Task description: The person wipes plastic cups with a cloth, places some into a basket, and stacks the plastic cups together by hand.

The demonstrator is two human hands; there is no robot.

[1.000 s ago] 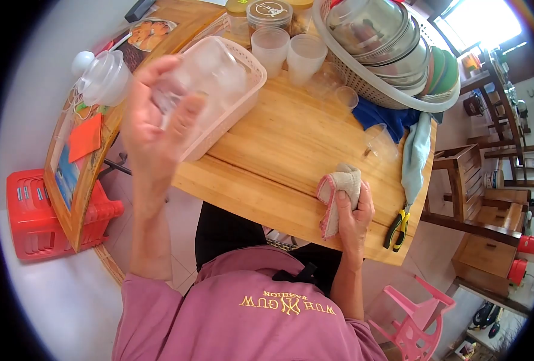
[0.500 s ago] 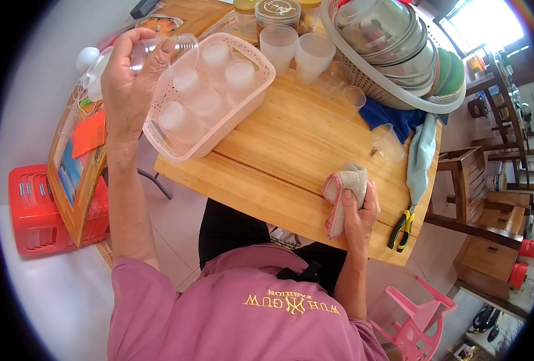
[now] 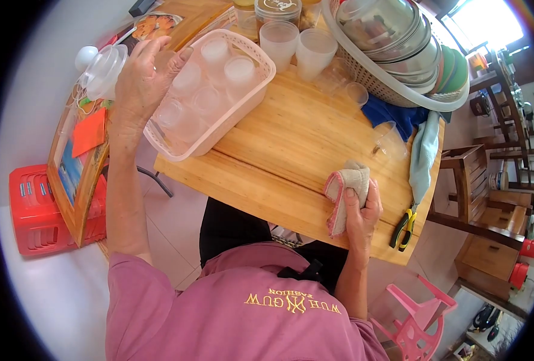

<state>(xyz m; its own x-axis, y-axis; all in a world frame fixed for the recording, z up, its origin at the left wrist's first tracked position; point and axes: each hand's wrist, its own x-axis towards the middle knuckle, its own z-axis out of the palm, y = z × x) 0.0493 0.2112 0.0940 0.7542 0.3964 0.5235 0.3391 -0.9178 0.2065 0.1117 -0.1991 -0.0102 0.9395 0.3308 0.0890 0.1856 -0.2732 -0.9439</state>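
My right hand (image 3: pixel 363 215) grips a cloth (image 3: pixel 347 180); my left hand (image 3: pixel 141 84) curls by the basket (image 3: pixel 234 124) of cups (image 3: pixel 240 72), holding I can't tell what.

Yellow "FASHION" lettering (image 3: pixel 288 294) reads upside down on the mauve shirt (image 3: pixel 219 310).

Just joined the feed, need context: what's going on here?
A person sits at a wooden table, working with both hands. The left hand is at the far-left side of a pink basket holding several translucent cups; whether that hand grips a cup is hard to tell. The right hand holds a folded cloth near the table's front edge. More frosted cups stand beside the basket, and pliers lie at the right.
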